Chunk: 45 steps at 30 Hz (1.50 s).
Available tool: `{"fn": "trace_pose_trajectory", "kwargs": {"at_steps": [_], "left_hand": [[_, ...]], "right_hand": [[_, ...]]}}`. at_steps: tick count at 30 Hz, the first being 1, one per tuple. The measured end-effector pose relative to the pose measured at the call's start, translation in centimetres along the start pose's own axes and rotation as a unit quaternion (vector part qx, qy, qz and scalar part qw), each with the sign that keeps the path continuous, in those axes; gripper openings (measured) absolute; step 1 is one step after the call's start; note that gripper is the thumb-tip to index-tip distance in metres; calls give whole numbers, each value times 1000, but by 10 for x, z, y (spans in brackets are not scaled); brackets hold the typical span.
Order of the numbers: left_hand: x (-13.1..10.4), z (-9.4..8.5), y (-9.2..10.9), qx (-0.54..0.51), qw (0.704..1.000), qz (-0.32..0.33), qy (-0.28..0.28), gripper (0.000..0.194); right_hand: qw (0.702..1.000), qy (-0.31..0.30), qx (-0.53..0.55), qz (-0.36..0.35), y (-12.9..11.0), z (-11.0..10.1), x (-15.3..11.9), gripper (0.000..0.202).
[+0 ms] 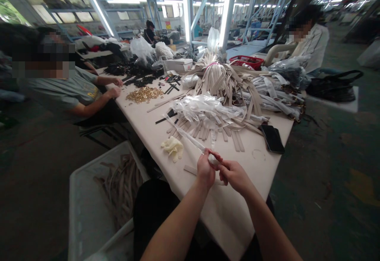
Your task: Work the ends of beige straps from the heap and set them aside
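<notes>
My left hand [206,168] is closed around a strap in a white plastic sleeve [190,139], which stretches from the fingers up and left over the table. Close beside it, my right hand [236,175] is closed too, its fingertips pinching bunched white plastic at the left hand's fingers. Under my hands lies a beige strap [190,169], partly hidden by the left wrist. A crumpled pale yellow glove [172,149] rests to the left. Beyond are plastic-wrapped straps [204,108] heaped on bare beige straps [218,79].
A white bin [74,197] with beige straps stands at lower left. Gold metal rings [144,94] and black strips [139,79] lie on the table [154,138]. A black phone [272,139] is near its right edge. Co-workers sit left [86,90] and right [314,47].
</notes>
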<state>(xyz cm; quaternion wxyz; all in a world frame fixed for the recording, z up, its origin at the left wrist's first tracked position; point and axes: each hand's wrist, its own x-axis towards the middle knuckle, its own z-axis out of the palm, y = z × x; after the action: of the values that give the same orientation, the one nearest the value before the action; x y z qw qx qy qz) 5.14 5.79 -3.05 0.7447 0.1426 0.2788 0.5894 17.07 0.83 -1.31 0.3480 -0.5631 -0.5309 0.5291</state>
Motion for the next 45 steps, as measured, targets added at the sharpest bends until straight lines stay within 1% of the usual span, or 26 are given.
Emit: {"fn": "trace_pose_trajectory", "kwargs": {"at_steps": [2, 4, 7, 9, 12, 14, 16, 18, 21, 23, 26, 29, 32, 34, 35, 38, 40, 41, 43, 45], "left_hand": [[1, 0, 0, -10, 1000, 0, 5, 23], [5, -1, 5, -23, 999, 21, 15, 20], [9, -2, 9, -18, 999, 39, 12, 18], [7, -2, 4, -6, 1000, 29, 3, 20], [-1, -2, -10, 5, 1000, 1, -5, 25], [-5, -2, -18, 10, 1000, -5, -6, 28], [-6, -2, -20, 18, 1000, -4, -6, 28], [-3, -2, -16, 21, 1000, 2, -2, 27], [2, -2, -9, 10, 999, 29, 12, 25], [1, -1, -9, 10, 999, 36, 13, 26], [-4, 1, -16, 37, 999, -1, 16, 30], [-7, 1, -19, 47, 998, -18, 23, 33], [-3, -1, -14, 24, 1000, 11, 15, 29], [-2, -2, -12, 18, 999, 24, 17, 27], [-3, -2, -13, 22, 999, 22, 20, 28], [-8, -1, -18, 52, 998, -39, 18, 33], [-8, 1, -17, 55, 997, -57, 20, 34], [-7, 1, -15, 47, 998, -47, 22, 32], [-2, 1, -9, 22, 999, -4, 31, 28], [2, 0, -5, 8, 999, 31, 38, 25]], "right_hand": [[1000, 7, -2, 22, 0, -1, 1, 37], [999, 15, -7, 47, 1, -4, -1, 36], [998, 28, -26, 47, 2, -7, -6, 39], [998, 43, -47, 31, 1, -5, -5, 39], [995, 64, -67, 20, 0, 2, 0, 40], [995, 69, -70, 18, 1, 5, 3, 42], [996, 64, -56, 25, 3, 5, 3, 44], [998, 39, -17, 36, 7, 2, -2, 44], [998, 2, 36, 42, 11, -2, -9, 43], [998, 5, 42, 42, 12, -1, -10, 41], [998, 18, 49, 41, 11, 4, -4, 42], [998, 6, 63, 29, 10, 4, -1, 43], [996, -23, 80, 14, 12, -1, -4, 39], [996, -29, 81, 18, 13, -3, -6, 38], [996, -27, 77, 24, 14, -2, -5, 39], [997, -11, 65, 31, 11, 3, -1, 47], [997, 0, 72, 25, 9, 5, 1, 50], [996, 1, 82, 19, 9, 5, 1, 50], [995, -12, 101, 12, 11, 2, -2, 45], [995, -21, 96, 17, 13, -1, -4, 41]]}}
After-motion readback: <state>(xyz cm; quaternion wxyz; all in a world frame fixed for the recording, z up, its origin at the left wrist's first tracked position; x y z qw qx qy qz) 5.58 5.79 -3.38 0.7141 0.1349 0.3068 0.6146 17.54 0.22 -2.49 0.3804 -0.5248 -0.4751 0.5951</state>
